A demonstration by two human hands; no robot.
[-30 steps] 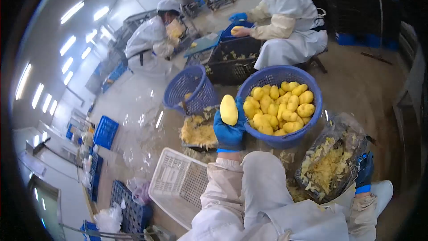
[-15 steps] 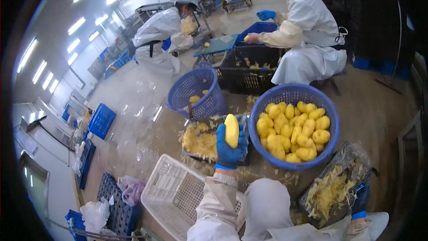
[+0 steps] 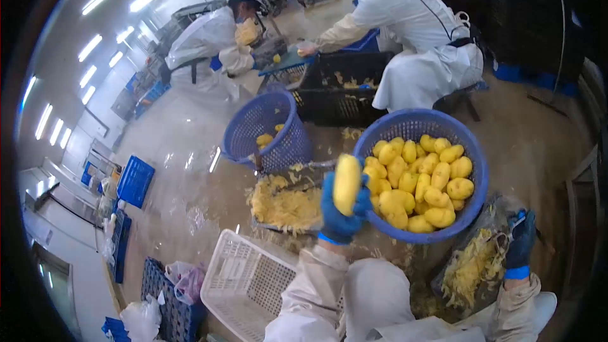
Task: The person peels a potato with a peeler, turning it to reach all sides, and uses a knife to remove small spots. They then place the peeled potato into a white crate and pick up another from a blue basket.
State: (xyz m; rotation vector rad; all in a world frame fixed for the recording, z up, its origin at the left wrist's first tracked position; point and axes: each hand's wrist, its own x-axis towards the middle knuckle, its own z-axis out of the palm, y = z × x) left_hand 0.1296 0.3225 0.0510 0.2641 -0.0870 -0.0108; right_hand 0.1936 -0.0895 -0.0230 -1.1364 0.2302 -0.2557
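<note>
A peeled potato (image 3: 347,183) is gripped upright in the gloved left hand (image 3: 342,212), fingers wrapped around it, just beside the rim of the blue basket (image 3: 472,152). The right hand (image 3: 522,247) is lowered beside a peel-filled bag (image 3: 472,266); its finger state cannot be told.

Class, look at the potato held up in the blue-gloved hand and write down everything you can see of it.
The peeled potato is pale yellow, smooth and oblong, with no skin visible on the side shown. It stands roughly upright, slightly blurred, gripped from below and behind by the left hand in a blue glove, whose fingers wrap its lower part. It is held in the air in front of the rim of the large blue basket of similar peeled potatoes, beside a tray of peelings.
</note>
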